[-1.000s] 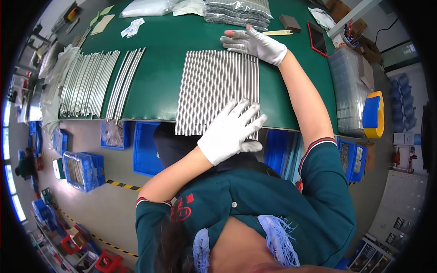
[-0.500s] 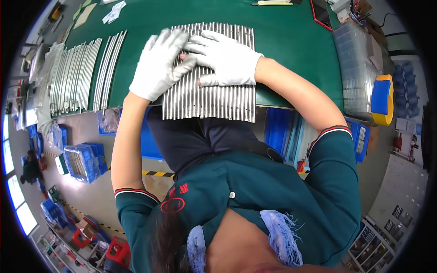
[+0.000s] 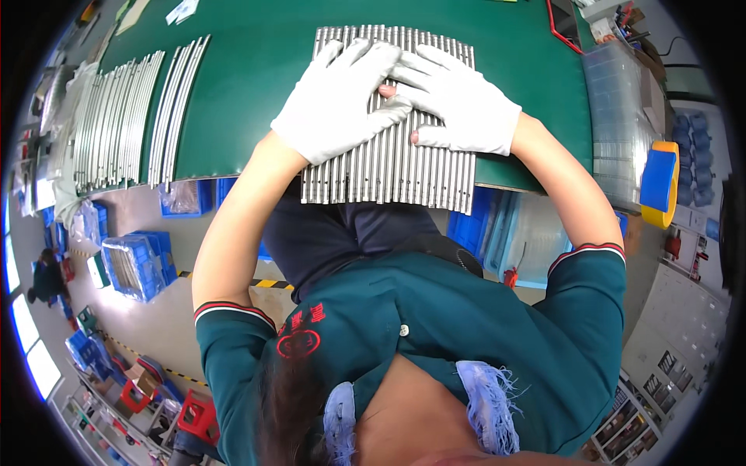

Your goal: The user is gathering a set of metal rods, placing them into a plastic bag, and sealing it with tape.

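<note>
A row of slim silvery metal rods [image 3: 388, 175] lies side by side on the green tabletop, the near ends jutting past its front edge above my lap. Small dark holes show near those ends. My left hand [image 3: 334, 105], in a white glove, rests flat across the left part of the row with its fingers stretched out. My right hand [image 3: 458, 105], gloved alike, lies flat on the right part, fingers spread toward the left. The fingertips of both hands meet near the middle of the row. Bare thumb or finger tips poke out of the gloves.
To the left on the green table [image 3: 241, 78] lie a small group of rods [image 3: 177, 113] and a larger batch of rods [image 3: 118, 120]. Clear plastic boxes [image 3: 624, 116] stand at the right edge, beside a yellow and blue tape roll [image 3: 660, 185]. Blue bins [image 3: 186, 198] sit below the table.
The row of rods and both hands on it have shifted to the right in view. My left hand has slid further over the rods; both hands stay flat.
</note>
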The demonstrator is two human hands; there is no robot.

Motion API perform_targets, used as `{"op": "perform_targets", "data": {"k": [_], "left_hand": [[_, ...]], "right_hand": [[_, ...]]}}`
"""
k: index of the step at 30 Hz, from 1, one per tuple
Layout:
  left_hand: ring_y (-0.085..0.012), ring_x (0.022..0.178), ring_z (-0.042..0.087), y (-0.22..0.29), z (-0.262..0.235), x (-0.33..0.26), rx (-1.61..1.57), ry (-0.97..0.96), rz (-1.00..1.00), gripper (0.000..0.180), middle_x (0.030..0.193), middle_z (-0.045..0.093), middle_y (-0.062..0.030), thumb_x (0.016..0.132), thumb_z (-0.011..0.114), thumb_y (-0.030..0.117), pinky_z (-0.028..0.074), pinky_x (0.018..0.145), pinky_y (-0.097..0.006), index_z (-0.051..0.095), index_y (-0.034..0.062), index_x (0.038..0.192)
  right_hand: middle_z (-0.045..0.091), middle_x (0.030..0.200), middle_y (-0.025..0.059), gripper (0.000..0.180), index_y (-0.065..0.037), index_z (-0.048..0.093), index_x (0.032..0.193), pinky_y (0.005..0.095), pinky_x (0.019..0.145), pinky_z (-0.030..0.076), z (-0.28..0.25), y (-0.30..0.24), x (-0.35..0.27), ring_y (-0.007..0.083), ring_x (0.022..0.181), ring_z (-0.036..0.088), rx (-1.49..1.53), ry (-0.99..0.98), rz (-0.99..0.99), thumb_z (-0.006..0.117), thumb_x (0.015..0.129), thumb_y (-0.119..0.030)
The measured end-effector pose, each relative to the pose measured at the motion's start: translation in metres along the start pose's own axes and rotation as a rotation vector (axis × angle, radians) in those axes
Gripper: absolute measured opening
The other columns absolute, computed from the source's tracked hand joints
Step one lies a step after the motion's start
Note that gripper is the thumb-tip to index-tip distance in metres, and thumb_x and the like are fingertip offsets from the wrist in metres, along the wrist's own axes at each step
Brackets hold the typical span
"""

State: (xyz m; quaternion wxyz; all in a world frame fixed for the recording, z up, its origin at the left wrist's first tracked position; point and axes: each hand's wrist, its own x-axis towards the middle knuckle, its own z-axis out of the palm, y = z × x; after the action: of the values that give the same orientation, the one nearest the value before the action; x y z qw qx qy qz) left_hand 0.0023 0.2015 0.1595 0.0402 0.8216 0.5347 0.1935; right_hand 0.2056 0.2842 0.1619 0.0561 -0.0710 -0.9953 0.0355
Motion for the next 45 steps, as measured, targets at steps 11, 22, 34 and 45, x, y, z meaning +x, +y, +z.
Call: {"op": "perform_targets", "data": {"k": [11, 22, 34, 45], "left_hand": [[-0.0311, 0.119, 0.046, -0.038, -0.018, -0.029, 0.048, -0.039, -0.037, 0.058, 0.129, 0.049, -0.0174, 0.084, 0.058, 0.038, 0.026, 0.108, -0.043, 0.045, 0.0047, 0.131], [-0.0331, 0.111, 0.049, 0.003, 0.001, -0.006, -0.04, 0.17, 0.062, 0.046, 0.116, 0.054, -0.0181, 0.086, 0.054, 0.031, 0.036, 0.099, -0.039, 0.05, 0.0011, 0.121], [-0.0279, 0.113, 0.049, -0.004, -0.019, -0.028, -0.048, -0.125, 0.082, 0.05, 0.118, 0.056, -0.0107, 0.075, 0.065, 0.026, 0.04, 0.091, -0.037, 0.055, 0.0098, 0.121], [-0.0241, 0.096, 0.056, 0.042, 0.038, 0.014, -0.139, 0.205, 0.241, 0.033, 0.101, 0.059, -0.0104, 0.076, 0.058, 0.025, 0.043, 0.082, -0.039, 0.058, 0.01, 0.106]], "right_hand": [[0.039, 0.141, 0.014, 0.063, -0.007, 0.042, 0.135, 0.0398, 0.113, 0.017, 0.014, -0.015, 0.046, 0.0262, 0.134, 0.03, 0.007, 0.089, -0.052, 0.047, 0.088, -0.048], [0.044, 0.136, 0.0153, 0.059, -0.005, 0.05, 0.126, 0.042, 0.112, 0.021, -0.019, -0.003, -0.03, 0.0316, 0.131, 0.035, 0.025, -0.077, 0.163, 0.061, 0.075, -0.031], [0.045, 0.138, 0.0118, 0.057, -0.01, 0.041, 0.137, 0.0376, 0.109, 0.026, 0.002, 0.016, -0.147, 0.0316, 0.131, 0.036, 0.239, 0.312, 0.655, 0.05, 0.09, -0.041], [0.044, 0.137, 0.0133, 0.062, -0.008, 0.04, 0.136, 0.0439, 0.109, 0.024, -0.01, 0.023, -0.128, 0.0346, 0.13, 0.036, 0.017, 0.282, 0.587, 0.052, 0.088, -0.045]]}}
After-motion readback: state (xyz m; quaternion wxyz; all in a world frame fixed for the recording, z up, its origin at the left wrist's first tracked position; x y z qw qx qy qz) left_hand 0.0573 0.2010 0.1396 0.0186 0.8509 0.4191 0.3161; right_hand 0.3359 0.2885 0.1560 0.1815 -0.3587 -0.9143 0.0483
